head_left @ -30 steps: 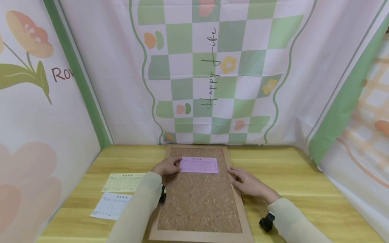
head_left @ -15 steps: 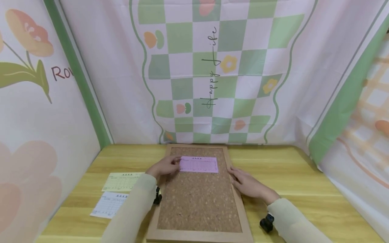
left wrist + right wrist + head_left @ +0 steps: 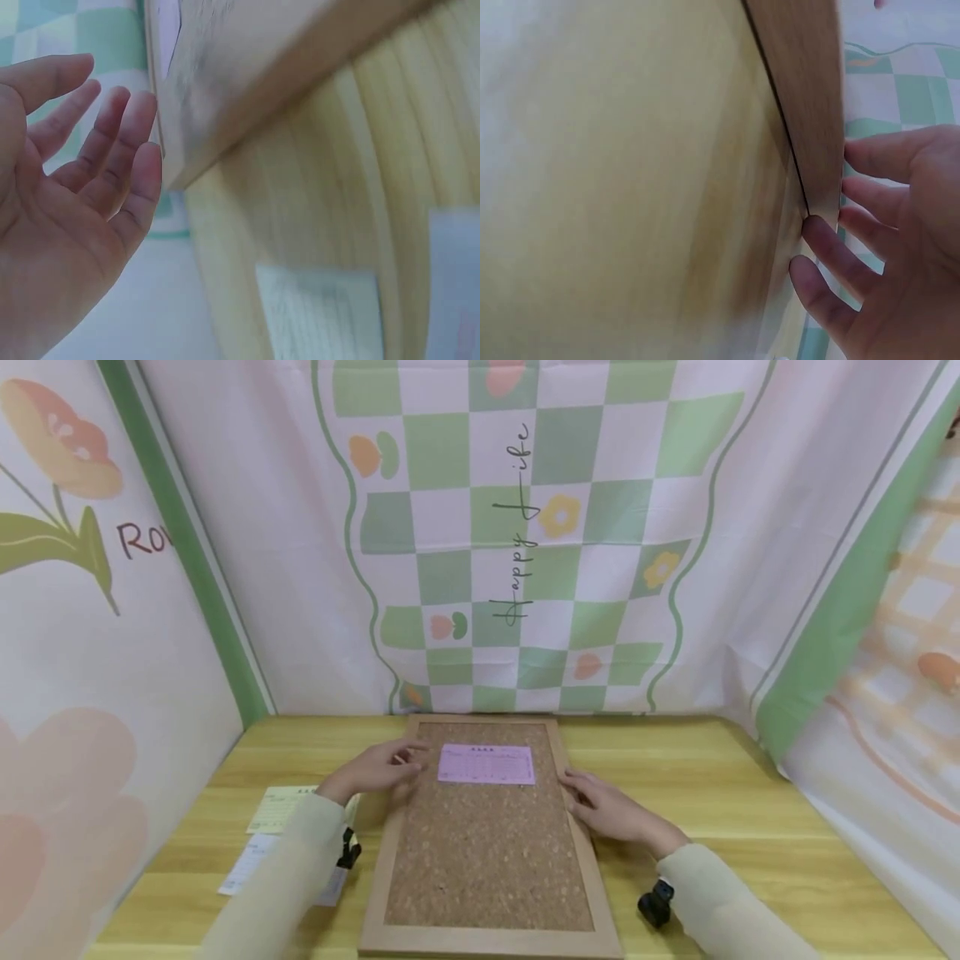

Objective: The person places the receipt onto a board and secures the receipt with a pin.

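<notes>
A purple printed slip lies flat on the upper part of a wood-framed cork board. My left hand hovers over the board's left frame edge, fingers loosely bent and apart from the slip. In the left wrist view the palm of that left hand holds nothing. My right hand rests its fingertips on the board's right frame edge. In the right wrist view, fingertips touch the side of the wooden frame, with the lower fingers near the tabletop.
A yellow slip and a white slip lie on the wooden table left of the board, partly covered by my left sleeve. A patterned curtain hangs behind the table.
My left hand has let go of the purple slip's left edge and moved left, and its sleeve now covers more of the yellow and white slips. The right hand stays at the frame.
</notes>
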Demonstrator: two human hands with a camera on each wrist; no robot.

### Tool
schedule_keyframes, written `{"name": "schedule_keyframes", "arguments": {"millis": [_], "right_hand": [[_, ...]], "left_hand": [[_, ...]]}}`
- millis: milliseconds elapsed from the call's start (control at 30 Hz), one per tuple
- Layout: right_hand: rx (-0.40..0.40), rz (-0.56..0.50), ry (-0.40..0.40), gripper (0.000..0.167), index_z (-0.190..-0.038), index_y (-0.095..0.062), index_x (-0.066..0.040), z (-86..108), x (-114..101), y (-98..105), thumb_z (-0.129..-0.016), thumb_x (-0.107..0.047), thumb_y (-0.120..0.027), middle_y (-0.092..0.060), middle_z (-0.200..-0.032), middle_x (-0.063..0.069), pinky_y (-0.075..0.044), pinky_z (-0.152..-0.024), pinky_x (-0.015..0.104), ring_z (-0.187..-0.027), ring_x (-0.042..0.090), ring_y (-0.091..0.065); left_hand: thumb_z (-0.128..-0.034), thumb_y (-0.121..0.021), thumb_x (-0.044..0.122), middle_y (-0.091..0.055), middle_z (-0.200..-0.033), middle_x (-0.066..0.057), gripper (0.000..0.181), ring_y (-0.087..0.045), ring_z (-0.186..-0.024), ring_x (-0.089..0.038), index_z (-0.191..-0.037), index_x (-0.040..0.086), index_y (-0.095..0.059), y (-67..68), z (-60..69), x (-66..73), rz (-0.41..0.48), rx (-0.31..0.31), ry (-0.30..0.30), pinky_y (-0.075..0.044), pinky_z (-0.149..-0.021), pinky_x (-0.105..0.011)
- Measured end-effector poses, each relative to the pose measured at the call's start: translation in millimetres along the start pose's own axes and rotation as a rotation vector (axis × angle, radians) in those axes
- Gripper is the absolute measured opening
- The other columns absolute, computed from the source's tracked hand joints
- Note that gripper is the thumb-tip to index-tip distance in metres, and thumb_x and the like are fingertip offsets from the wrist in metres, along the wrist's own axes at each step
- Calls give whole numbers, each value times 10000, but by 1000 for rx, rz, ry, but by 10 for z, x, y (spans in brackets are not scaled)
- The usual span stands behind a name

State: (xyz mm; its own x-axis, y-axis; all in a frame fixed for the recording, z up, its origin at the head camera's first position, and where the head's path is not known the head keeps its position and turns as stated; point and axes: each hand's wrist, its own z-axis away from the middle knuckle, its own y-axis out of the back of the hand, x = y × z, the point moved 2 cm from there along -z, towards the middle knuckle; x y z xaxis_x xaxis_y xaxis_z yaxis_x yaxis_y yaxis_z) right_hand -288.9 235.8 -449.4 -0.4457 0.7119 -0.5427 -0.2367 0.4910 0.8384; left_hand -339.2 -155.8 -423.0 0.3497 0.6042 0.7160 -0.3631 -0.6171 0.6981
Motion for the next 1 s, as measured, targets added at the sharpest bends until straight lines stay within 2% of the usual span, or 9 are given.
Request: {"name": "schedule_keyframes", "arguments": {"millis": [200,333,467,633,833,1000], "right_hand": [[-36,-68,-14,555,-1507,-358,64,4,60,27,-1062,-227,-516,-274,-1546,320,-299,-1078,614,-1382,495,-320],[-41,-67,-11,569,-1508,-357,64,9,62,37,-1061,-249,-519,-270,-1547,324,-268,-1091,622,-1404,503,-274],[-43,-70,-19,574,-1510,-354,63,11,42,30,-1062,-257,-516,-264,-1551,323,-254,-1098,623,-1411,502,-259],[-46,-77,-11,567,-1506,-352,74,21,-1,38,-1064,-244,-512,-259,-1550,328,-260,-1090,629,-1404,510,-264],[-44,-81,-10,563,-1500,-360,79,32,-12,40,-1060,-235,-521,-257,-1550,330,-264,-1091,625,-1405,509,-264],[-41,-79,-14,564,-1500,-359,80,34,-8,38,-1061,-237,-518,-263,-1549,327,-266,-1091,624,-1401,507,-274]], "left_hand": [[-1043,-531,269,-595,-1199,-147,439,-588,-1088,-315,-1441,84,-515,237,241,-40,-1,-9,20,-492,-886,-501],[-1049,-538,267,-598,-1184,-141,421,-593,-1067,-314,-1418,66,-527,361,389,-116,-3,-1,13,-496,-877,-493],[-1035,-571,207,-616,-1163,-153,398,-606,-1046,-313,-1380,11,-542,434,521,-226,20,10,4,-507,-860,-474],[-998,-620,131,-647,-1090,-147,381,-620,-1004,-312,-1319,-66,-559,508,712,-374,2,44,6,-512,-837,-466],[-959,-673,137,-641,-1126,-196,428,-604,-1041,-348,-1309,-81,-559,618,970,-600,-12,92,88,-490,-895,-526],[-944,-703,186,-559,-1265,-289,500,-548,-1126,-413,-1345,-67,-545,687,1142,-833,-12,162,225,-443,-941,-583]]}}
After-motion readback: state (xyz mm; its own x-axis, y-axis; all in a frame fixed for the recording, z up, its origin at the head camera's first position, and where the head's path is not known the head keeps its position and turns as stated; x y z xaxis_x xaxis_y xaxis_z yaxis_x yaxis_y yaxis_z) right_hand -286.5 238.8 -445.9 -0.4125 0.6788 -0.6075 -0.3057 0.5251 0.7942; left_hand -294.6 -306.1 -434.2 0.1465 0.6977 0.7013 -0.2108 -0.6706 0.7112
